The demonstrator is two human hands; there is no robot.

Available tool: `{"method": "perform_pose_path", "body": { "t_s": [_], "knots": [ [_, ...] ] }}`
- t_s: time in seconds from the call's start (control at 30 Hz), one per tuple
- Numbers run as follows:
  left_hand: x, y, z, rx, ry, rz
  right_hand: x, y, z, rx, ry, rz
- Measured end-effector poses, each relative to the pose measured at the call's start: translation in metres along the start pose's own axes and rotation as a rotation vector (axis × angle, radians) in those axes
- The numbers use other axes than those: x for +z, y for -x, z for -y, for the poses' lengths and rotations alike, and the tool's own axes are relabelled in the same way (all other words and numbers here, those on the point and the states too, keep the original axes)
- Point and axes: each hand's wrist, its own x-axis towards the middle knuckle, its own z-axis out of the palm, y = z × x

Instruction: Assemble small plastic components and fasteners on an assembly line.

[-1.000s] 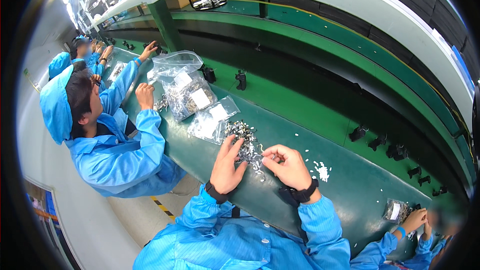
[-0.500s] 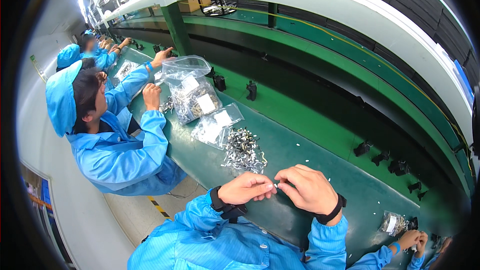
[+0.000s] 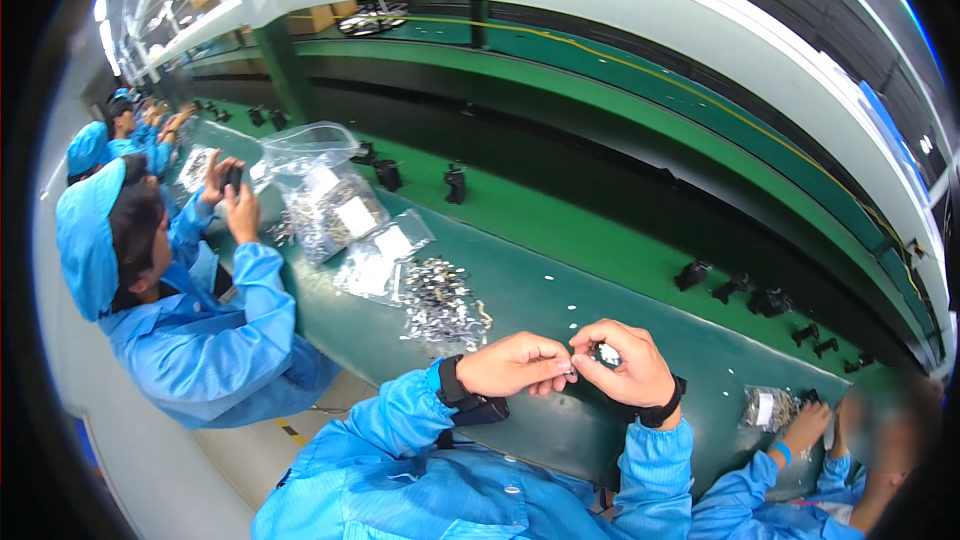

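Observation:
My left hand [image 3: 515, 365] and my right hand [image 3: 630, 362] meet over the near side of the green table, fingertips pinched and almost touching. Between them is a tiny part [image 3: 571, 372], mostly covered by the fingers and too small to name. Small white bits [image 3: 605, 353] show in the gap between my right thumb and forefinger. Just beyond my left hand lies a loose pile of small black, white and metallic pieces [image 3: 440, 302]. A flat clear plastic bag [image 3: 385, 258] with a white label touches the pile's far side.
A bigger clear bag [image 3: 335, 205] full of small parts stands beyond the flat one. Black parts [image 3: 455, 183] sit spaced along the green and black line. At left a person in blue [image 3: 190, 330] works; another person's hand [image 3: 808, 427] is at right beside a small bag [image 3: 768, 407].
The view has swung to the right, so the table's things sit further left. My hands stay together. The person at left has drawn an outstretched arm back and now holds a black part in both hands.

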Motion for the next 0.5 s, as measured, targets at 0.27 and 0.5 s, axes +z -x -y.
{"method": "perform_pose_path", "body": {
  "t_s": [0.27,0.5],
  "knots": [
    [-0.005,-0.053,0.027,-0.249,0.478,0.284,-0.016,0.035,-0.019,0.015,0.105,-0.193],
    [-0.007,-0.05,0.039,-0.326,0.687,0.304,-0.011,0.036,-0.027,0.014,0.112,-0.27]
  ]
}}
